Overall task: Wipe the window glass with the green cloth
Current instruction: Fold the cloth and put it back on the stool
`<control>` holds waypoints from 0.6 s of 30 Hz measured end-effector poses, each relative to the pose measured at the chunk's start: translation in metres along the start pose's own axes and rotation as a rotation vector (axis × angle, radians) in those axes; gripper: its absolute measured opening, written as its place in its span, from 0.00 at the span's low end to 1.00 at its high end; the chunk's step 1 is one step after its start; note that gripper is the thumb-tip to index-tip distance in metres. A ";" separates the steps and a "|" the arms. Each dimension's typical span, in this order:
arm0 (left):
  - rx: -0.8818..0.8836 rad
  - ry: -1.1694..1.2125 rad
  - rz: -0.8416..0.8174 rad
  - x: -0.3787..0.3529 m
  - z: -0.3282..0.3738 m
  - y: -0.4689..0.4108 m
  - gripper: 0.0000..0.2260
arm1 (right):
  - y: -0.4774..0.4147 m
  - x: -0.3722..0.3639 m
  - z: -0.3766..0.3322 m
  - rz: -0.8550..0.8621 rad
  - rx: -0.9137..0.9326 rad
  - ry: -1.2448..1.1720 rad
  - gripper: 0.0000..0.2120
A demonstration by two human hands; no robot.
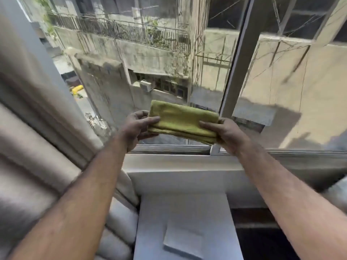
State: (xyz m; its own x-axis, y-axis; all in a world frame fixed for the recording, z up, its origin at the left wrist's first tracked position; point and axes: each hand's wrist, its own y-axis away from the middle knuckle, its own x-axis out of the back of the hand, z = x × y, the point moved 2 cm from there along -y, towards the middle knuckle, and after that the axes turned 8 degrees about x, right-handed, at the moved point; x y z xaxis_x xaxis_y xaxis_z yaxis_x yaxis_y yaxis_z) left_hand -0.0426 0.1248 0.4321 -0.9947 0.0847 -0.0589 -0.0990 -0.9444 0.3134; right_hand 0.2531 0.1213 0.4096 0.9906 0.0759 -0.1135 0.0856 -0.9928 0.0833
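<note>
A folded green cloth (183, 120) is held flat in front of the window glass (154, 68), just above the lower window frame. My left hand (138, 126) grips its left end, thumb on top. My right hand (224, 133) grips its right end the same way. The cloth hangs a little short of the pane; I cannot tell whether it touches the glass. A second pane (293, 76) lies to the right of a white vertical frame bar (237, 59).
A white sill (184, 166) runs below the window. Under it stands a white cabinet top (185, 212) with a white folded sheet (183, 239) on it. A pale curtain (32, 128) hangs at the left. Buildings show outside.
</note>
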 end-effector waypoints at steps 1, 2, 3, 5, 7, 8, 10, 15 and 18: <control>0.061 -0.023 0.007 0.004 -0.040 -0.004 0.08 | 0.007 0.004 0.042 0.002 -0.058 0.004 0.19; 0.118 -0.031 0.024 0.008 -0.081 -0.007 0.08 | 0.014 0.008 0.083 0.013 -0.114 0.009 0.15; 0.167 -0.035 0.044 0.012 -0.117 -0.010 0.08 | 0.018 0.012 0.119 0.024 -0.158 0.017 0.11; 0.264 -0.048 0.078 0.017 -0.196 -0.019 0.07 | 0.029 0.018 0.203 0.046 -0.255 0.024 0.08; 0.348 -0.060 0.099 0.021 -0.274 -0.024 0.05 | 0.045 0.024 0.284 0.079 -0.344 0.042 0.10; 0.395 -0.064 0.104 0.023 -0.307 -0.025 0.04 | 0.054 0.026 0.318 0.106 -0.390 0.051 0.11; 0.510 -0.088 0.089 0.025 -0.381 -0.025 0.02 | 0.076 0.034 0.388 0.166 -0.477 0.074 0.11; 0.702 -0.265 0.056 0.024 -0.535 -0.024 0.03 | 0.127 0.051 0.523 0.224 -0.643 0.205 0.08; 0.711 -0.353 0.131 0.018 -0.597 -0.026 0.04 | 0.145 0.057 0.577 0.277 -0.636 0.323 0.07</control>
State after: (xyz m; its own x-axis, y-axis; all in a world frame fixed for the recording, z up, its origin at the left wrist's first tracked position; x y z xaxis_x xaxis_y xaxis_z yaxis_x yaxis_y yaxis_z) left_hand -0.0405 -0.0389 -0.1426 -0.9384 0.1944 0.2858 0.1425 -0.5357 0.8323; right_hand 0.2610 -0.0719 -0.1558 0.9584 -0.0478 0.2813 -0.2223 -0.7429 0.6315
